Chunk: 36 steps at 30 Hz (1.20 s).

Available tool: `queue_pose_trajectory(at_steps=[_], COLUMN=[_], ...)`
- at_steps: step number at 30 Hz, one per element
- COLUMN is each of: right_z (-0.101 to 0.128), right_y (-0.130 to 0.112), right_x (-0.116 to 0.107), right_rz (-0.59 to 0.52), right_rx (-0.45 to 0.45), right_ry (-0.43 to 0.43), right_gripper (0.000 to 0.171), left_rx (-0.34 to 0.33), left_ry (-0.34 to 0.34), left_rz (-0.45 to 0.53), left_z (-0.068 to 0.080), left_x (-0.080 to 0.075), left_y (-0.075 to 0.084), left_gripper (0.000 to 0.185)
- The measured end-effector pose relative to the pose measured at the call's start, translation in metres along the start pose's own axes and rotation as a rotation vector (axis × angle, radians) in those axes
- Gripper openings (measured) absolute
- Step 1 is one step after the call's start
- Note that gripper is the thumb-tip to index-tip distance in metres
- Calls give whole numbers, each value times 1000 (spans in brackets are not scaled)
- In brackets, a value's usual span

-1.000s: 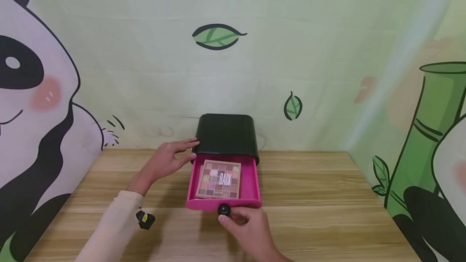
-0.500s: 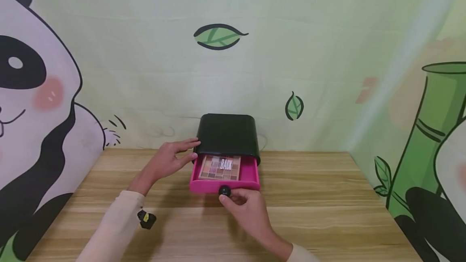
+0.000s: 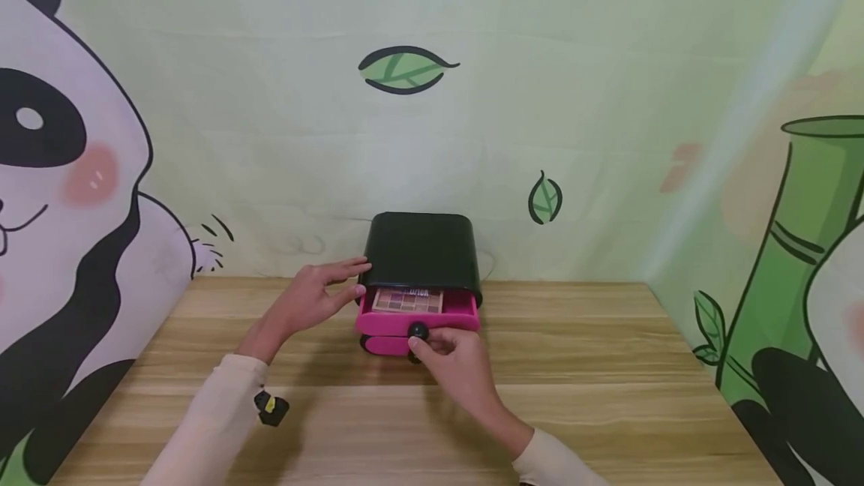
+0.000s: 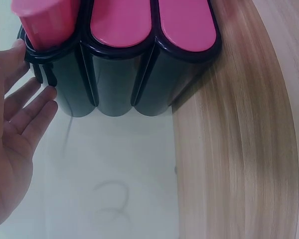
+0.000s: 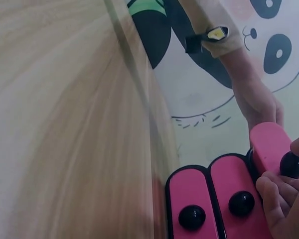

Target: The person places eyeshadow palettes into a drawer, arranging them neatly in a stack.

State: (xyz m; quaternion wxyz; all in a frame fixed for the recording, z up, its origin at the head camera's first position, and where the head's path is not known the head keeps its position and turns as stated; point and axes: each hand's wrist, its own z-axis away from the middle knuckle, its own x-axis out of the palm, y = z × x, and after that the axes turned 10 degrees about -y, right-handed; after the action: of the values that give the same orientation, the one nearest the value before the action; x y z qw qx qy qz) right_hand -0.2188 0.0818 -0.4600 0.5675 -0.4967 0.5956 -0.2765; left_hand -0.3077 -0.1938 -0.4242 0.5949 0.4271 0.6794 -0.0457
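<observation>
- The right hand (image 3: 454,361) holds a narrow grip, thumb and fingertips pinching the black knob (image 3: 418,331) on the front of the pink top drawer (image 3: 417,319).
- That drawer stands partly out of the black drawer cabinet (image 3: 421,250), which sits at the back of the wooden desk (image 3: 607,366) against the wall.
- An eyeshadow palette (image 3: 408,300) lies inside the drawer, its rear part hidden under the cabinet's top.
- The left hand (image 3: 312,298) has straight fingers laid flat against the cabinet's left side, holding nothing.
- The right wrist view shows two more pink drawers (image 5: 219,199) with black knobs, both flush with the cabinet.
- Panda and bamboo pictures (image 3: 61,171) cover the walls.
</observation>
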Motion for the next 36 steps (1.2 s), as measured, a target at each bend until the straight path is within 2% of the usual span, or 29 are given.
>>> queue_pose_trajectory(at_steps=[12, 22, 30, 33, 36], right_z=[-25, -36, -25, -17, -8], right_y=[5, 9, 4, 2, 0], right_x=[0, 0, -10, -22, -39], right_rz=[16, 10, -27, -23, -10], right_rx=[38, 31, 40, 34, -8], right_ry=[26, 43, 1, 8, 23], right_gripper=[26, 30, 35, 33, 31], left_rx=[-2, 15, 0, -15, -40], left_ry=[-2, 5, -3, -6, 10], left_rz=[2, 0, -3, -12, -37], left_z=[0, -1, 0, 3, 9], left_x=[0, 1, 0, 0, 0], left_y=[0, -1, 1, 2, 1], left_gripper=[47, 46, 49, 53, 55])
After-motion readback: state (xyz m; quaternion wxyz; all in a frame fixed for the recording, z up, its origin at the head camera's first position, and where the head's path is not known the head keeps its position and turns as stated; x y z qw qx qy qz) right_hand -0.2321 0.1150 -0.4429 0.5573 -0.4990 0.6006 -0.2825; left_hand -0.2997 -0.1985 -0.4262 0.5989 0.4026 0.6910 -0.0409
